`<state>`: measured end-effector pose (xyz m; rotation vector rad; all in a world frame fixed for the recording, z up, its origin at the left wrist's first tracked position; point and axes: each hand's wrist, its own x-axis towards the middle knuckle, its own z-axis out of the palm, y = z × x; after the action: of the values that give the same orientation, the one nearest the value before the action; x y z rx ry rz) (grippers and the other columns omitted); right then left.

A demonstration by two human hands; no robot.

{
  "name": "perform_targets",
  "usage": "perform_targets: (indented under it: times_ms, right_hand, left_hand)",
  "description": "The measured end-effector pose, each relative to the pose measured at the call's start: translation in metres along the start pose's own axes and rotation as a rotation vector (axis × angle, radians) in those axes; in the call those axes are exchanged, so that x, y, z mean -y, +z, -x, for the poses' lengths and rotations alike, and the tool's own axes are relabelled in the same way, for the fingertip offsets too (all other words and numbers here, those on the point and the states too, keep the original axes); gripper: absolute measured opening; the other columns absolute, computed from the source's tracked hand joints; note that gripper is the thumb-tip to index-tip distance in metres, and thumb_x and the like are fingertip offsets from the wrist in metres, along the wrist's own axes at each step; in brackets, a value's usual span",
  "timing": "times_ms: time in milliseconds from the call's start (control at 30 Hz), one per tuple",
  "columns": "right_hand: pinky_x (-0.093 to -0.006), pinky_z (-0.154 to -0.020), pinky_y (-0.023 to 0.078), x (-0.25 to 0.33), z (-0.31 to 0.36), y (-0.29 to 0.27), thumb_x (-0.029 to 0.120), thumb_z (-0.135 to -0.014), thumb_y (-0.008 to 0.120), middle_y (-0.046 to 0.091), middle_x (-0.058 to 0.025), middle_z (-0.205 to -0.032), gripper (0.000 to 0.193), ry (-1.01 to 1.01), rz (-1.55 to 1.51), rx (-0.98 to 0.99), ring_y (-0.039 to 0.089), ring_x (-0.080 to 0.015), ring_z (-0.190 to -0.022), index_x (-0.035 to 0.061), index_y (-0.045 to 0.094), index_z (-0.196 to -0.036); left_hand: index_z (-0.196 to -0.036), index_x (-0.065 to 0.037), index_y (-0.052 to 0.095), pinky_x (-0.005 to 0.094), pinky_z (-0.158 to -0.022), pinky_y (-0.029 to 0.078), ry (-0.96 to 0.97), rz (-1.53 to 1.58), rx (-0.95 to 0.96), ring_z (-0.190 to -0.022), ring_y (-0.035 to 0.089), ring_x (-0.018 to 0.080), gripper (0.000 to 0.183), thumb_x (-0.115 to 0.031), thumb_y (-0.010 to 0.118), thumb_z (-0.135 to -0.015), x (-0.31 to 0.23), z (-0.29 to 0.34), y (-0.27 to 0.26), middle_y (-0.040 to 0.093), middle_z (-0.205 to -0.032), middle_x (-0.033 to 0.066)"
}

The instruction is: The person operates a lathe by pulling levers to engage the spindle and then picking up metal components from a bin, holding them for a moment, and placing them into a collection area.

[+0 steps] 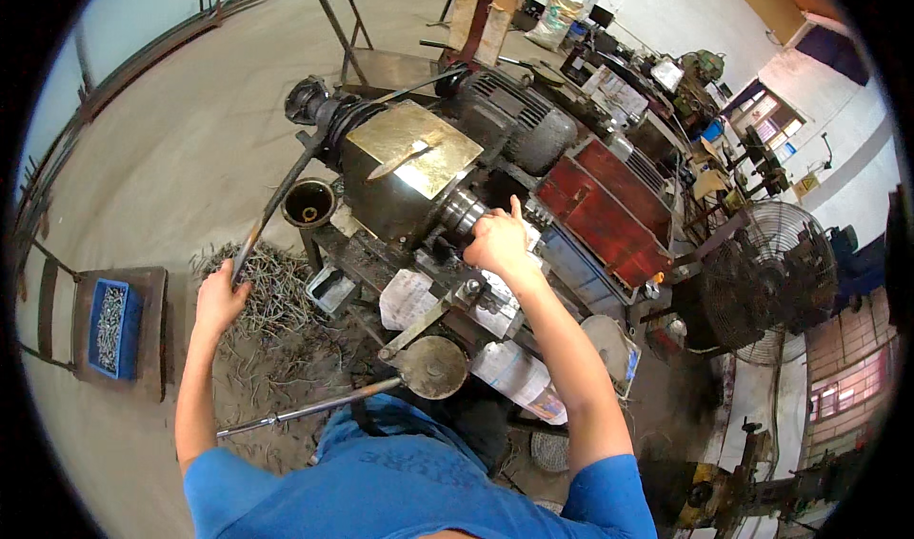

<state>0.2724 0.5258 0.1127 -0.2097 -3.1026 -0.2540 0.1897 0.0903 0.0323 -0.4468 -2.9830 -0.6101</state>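
My left hand point(219, 297) is wrapped around the lower end of a long dark metal bar point(273, 210), which slants up to the left end of a greasy lathe-like machine point(386, 182). My right hand point(497, 242) is beside the shiny steel spindle nose point(463, 211) on the machine's near side. Its index finger sticks up while the other fingers are curled; what they hold, if anything, is hidden. A brush point(405, 158) with a wooden handle lies on the brass-coloured top plate point(447, 165).
Metal shavings point(267, 301) heap on the floor below the bar. A blue crate point(114, 329) of small metal parts sits on a trolley point(152, 349) at left. A round pan point(433, 368) and rod point(314, 410) are near my body. A large fan point(771, 272) stands right.
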Motion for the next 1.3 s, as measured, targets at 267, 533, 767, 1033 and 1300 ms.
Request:
perform_targets:
  times_ms: [267,533,767,1033,1300]
  right_hand:
    - [-0.0387,-0.090,0.041,-0.015,0.000,0.025,0.017,-0.046,0.058,0.056,-0.0219,-0.059,0.020,-0.044,-0.298,-0.175,0.056,-0.0371,-0.069,-0.0019,0.058,-0.051]
    - [-0.0397,-0.076,0.043,-0.011,0.000,0.015,0.016,-0.047,0.061,0.059,-0.0208,-0.070,0.022,-0.078,-0.216,-0.080,0.054,-0.0366,-0.078,-0.0032,0.059,-0.057]
    - [-0.0404,-0.090,0.042,-0.028,0.088,-0.017,0.012,-0.051,0.064,0.060,-0.0144,-0.105,0.040,-0.140,-0.518,-0.495,0.052,-0.0320,-0.102,0.0008,0.065,-0.090]
    - [-0.0380,-0.086,0.046,-0.102,0.272,0.016,0.009,-0.054,0.063,0.061,-0.0159,-0.105,0.040,0.330,-0.466,-0.327,0.054,-0.0327,-0.102,0.0022,0.065,-0.093]
    - [-0.0398,-0.085,0.045,-0.144,0.457,0.097,0.016,-0.054,0.064,0.062,-0.0196,-0.103,0.051,1.004,-0.175,-0.278,0.057,-0.0351,-0.098,0.0016,0.064,-0.104]
  left_hand:
    - [-0.097,-0.001,0.057,0.0455,-0.063,0.049,0.018,-0.372,-0.009,-0.068,0.061,0.0368,0.028,-0.016,0.060,-0.074,0.060,-0.041,-0.001,0.061,-0.068,0.0193]
    - [-0.088,-0.007,0.063,0.0444,-0.066,0.049,0.049,-0.592,-0.069,-0.073,0.062,0.0352,0.018,-0.010,0.058,-0.071,0.151,-0.133,-0.019,0.063,-0.076,0.0170]
    - [-0.101,-0.004,0.061,0.0415,-0.071,0.048,0.054,0.431,-0.607,-0.079,0.062,0.0335,0.026,-0.020,0.060,-0.081,0.023,-0.084,0.080,0.064,-0.090,0.0165]
    - [-0.118,-0.009,0.053,0.0434,-0.069,0.050,0.306,-0.294,0.412,-0.079,0.063,0.0316,0.058,-0.022,0.067,-0.064,-0.018,-0.055,0.231,0.064,-0.081,0.0134]
    - [-0.087,-0.012,0.066,0.0399,-0.074,0.051,0.365,-0.538,0.430,-0.087,0.063,0.0287,0.021,-0.026,0.066,-0.071,-0.010,-0.091,0.204,0.066,-0.092,0.0144]
